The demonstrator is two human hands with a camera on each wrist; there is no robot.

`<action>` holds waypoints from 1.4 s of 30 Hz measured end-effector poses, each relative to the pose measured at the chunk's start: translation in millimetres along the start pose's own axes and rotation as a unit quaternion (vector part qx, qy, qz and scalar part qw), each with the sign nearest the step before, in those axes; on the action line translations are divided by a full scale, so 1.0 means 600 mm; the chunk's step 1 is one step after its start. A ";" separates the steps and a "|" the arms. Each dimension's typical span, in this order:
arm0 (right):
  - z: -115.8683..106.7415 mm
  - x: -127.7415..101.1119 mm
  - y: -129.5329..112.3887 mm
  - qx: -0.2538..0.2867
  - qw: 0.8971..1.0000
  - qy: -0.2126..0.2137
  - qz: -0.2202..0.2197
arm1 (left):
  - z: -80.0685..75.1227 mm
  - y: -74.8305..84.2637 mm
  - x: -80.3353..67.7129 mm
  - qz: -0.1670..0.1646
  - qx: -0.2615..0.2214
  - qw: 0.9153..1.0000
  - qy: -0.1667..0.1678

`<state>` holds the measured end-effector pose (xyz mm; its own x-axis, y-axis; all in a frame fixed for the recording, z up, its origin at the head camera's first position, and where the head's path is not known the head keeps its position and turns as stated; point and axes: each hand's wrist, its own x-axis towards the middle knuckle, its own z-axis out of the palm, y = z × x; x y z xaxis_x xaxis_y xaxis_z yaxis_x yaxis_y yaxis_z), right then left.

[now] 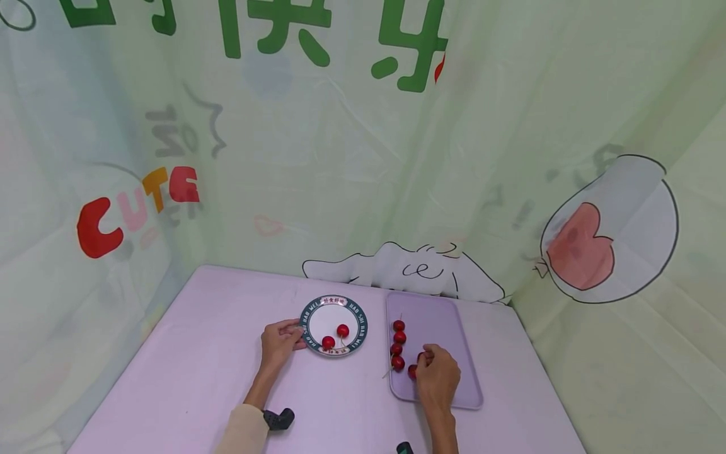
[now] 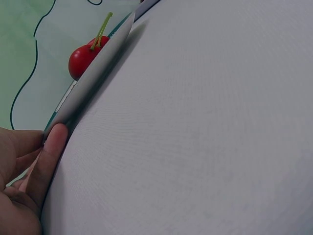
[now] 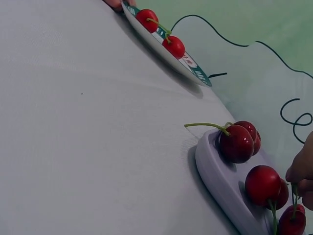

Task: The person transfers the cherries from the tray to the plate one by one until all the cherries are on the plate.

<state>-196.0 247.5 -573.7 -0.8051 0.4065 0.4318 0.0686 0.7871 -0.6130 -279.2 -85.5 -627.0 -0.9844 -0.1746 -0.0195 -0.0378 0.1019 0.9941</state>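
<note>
My left hand grips the left rim of a round plate, white with a dark green lettered border. Two red cherries with green stems lie on the plate. In the left wrist view, the fingers and thumb meet at the plate's edge. Over the purple tray, my right hand pinches the stem of a dark red cherry, seen low in the right wrist view. Beside it sit other cherries. Several more cherries form a row along the tray's left side.
Both plate and tray stand on a table with a pale cloth. A printed curtain hangs behind and along the sides. A dark strap piece is at the left wrist, and another dark piece shows at the bottom edge.
</note>
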 end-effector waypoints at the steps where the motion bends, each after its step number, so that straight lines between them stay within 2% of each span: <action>1: -0.002 0.001 0.000 0.001 1.000 0.003 0.003 | 0.000 0.001 0.001 0.001 0.000 1.000 0.000; 9: -0.023 0.000 -0.003 0.022 0.999 0.039 0.015 | 0.001 0.000 0.001 -0.005 0.003 1.000 0.003; 15: -0.040 0.005 0.003 0.057 0.994 0.092 0.002 | 0.001 0.002 0.000 0.002 0.006 1.000 0.003; 20: -0.043 0.012 0.031 0.091 0.988 0.122 0.035 | 0.001 0.002 0.000 0.002 0.006 1.000 0.006; 27: -0.053 0.011 0.061 0.116 0.981 0.130 0.080 | 0.001 -0.001 -0.001 0.000 0.010 1.000 0.008; 36: -0.054 0.005 0.091 0.094 0.980 0.130 0.121 | 0.001 -0.001 0.001 -0.007 0.009 1.000 0.010; 42: -0.055 -0.003 0.098 0.107 0.977 0.123 0.138 | 0.001 0.003 -0.005 -0.005 0.014 1.000 0.008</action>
<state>-170.9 308.6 -588.7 -0.6048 0.7103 0.3601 0.1173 0.5267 -0.8419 -276.5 -84.3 -625.5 -0.9810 -0.1920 -0.0276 -0.0529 0.1275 0.9904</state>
